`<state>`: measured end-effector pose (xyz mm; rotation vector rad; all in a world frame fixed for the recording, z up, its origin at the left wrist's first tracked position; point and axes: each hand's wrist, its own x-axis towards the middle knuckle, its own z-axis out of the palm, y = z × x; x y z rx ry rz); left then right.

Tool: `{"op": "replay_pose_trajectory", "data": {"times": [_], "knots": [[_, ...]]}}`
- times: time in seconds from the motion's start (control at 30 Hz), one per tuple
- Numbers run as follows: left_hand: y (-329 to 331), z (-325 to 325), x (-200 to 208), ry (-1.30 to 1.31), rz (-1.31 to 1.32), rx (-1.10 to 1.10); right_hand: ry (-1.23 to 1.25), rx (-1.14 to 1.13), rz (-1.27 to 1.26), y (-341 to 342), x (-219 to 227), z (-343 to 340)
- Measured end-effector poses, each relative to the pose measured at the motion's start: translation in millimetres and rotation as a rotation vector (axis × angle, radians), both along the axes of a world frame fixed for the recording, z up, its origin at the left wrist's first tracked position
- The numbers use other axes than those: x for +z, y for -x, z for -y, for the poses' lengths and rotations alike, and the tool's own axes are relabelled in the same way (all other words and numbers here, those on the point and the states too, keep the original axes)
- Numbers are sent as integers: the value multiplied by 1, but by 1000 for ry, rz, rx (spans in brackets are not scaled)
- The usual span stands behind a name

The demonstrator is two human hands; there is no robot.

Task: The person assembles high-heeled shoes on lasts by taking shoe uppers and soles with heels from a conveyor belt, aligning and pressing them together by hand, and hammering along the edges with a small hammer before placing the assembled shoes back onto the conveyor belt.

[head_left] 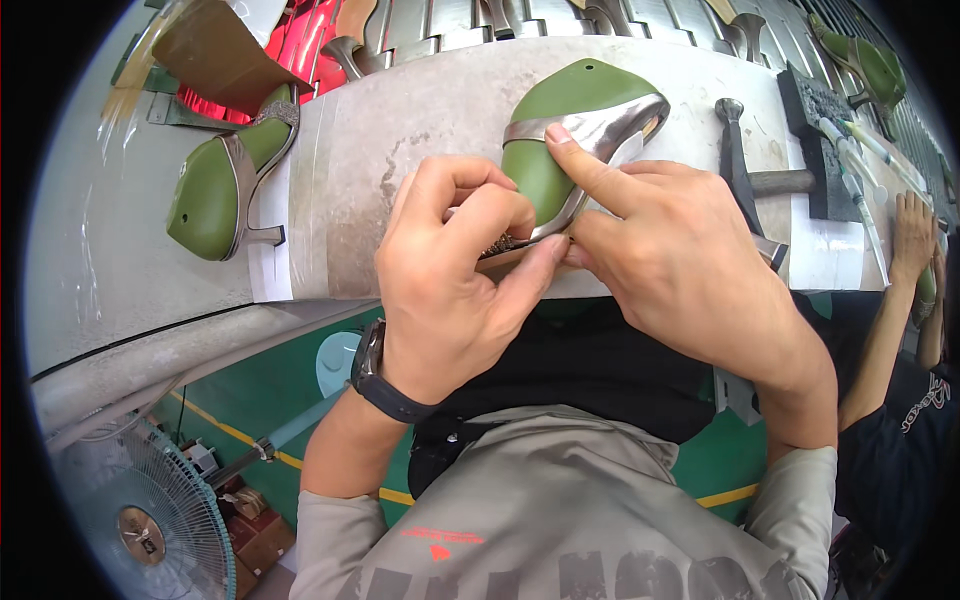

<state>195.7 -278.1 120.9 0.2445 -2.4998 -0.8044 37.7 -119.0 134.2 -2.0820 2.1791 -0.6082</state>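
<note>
A green shoe last (580,90) lies on the pale worktop in front of me, toe pointing away. A shiny silver strap (585,125) wraps across it and runs back along its side. My right hand (680,240) grips the shoe from the right, thumb pressed on the strap, its other fingers near the heel end. At that same end my left hand (450,260) is closed, with fingers bent and thumb against the edge. Between the hands shows a bit of dark glittery trim (500,245) beside a brown edge. What exactly the left fingertips pinch is hidden.
Another green last with a silver strap and heel (205,200) lies at left, by a brown sheet (215,55). To the right are a hammer (733,150), a dark block (810,130) and syringes (860,190). A co-worker's arm (880,340) is farther right; a fan (140,530) stands lower left.
</note>
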Motion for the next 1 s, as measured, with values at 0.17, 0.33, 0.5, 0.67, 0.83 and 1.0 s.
{"op": "replay_pose_trajectory", "data": {"times": [0.17,0.33,0.5,0.67,0.83,1.0], "knots": [[-10,-3,0,-61,34,121,-25,-50,-91,-6,10,1],[-43,34,28,-371,320,230,86,-232,283,-28,0,1],[28,21,104,-364,-210,-147,774,-339,1256,-86,-20,34],[49,3,44,334,55,-372,157,-313,1453,-99,-56,14],[-7,25,1,310,18,53,670,-527,346,-53,-44,-37],[-20,18,-18,436,-71,70,497,-262,310,-16,-49,-2]]}}
